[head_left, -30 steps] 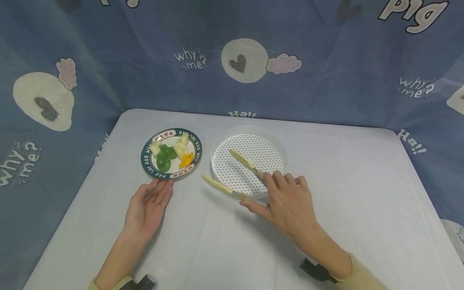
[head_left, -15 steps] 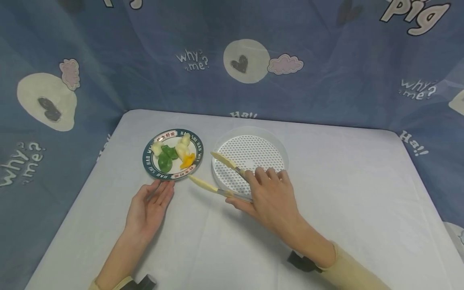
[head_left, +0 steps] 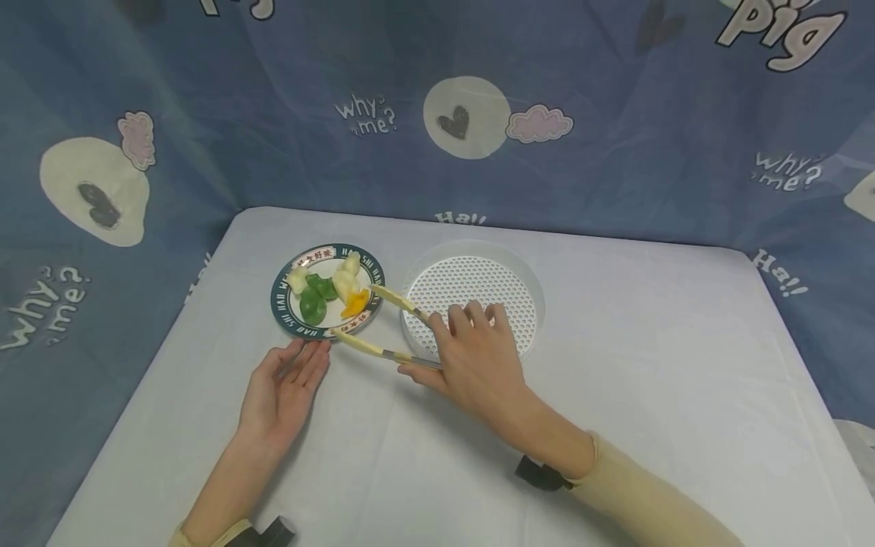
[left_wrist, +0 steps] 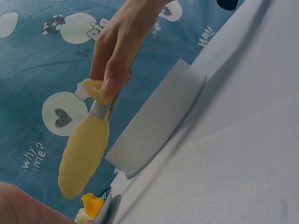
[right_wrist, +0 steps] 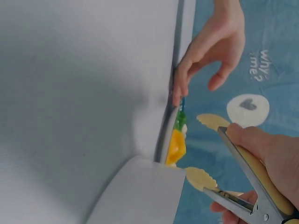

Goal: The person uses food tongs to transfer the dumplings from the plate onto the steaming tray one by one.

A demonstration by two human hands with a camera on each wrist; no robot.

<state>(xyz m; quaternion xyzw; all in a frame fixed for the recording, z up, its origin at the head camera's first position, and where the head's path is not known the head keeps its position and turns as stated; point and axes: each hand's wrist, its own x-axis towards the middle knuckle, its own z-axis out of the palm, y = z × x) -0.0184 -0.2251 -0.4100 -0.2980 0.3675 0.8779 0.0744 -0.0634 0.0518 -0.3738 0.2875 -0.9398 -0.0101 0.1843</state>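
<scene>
My right hand [head_left: 481, 365] grips a pair of tongs with cream-yellow tips [head_left: 358, 343], their two arms spread apart. The tips reach over the right and front rim of a green-edged plate [head_left: 279, 304]. Green pieces [head_left: 313, 306], pale pieces [head_left: 345, 281] and a yellow-orange piece [head_left: 354, 304] lie on it, and nothing is between the tips. At the plate's front edge rest the fingertips of my left hand [head_left: 280, 395], palm up with relaxed fingers. In the right wrist view the tongs [right_wrist: 247, 168] stand spread, beside the yellow piece [right_wrist: 176, 147].
A round white basket with a perforated base [head_left: 472, 289] stands right of the plate, partly under the right hand and tongs. Behind the white table [head_left: 649, 342] hangs a blue patterned cloth [head_left: 615, 175]. Each wrist wears a dark device.
The right hand has carried the spread tongs leftward from over the white basket to the plate's right and front edges. The left hand has stayed at the plate.
</scene>
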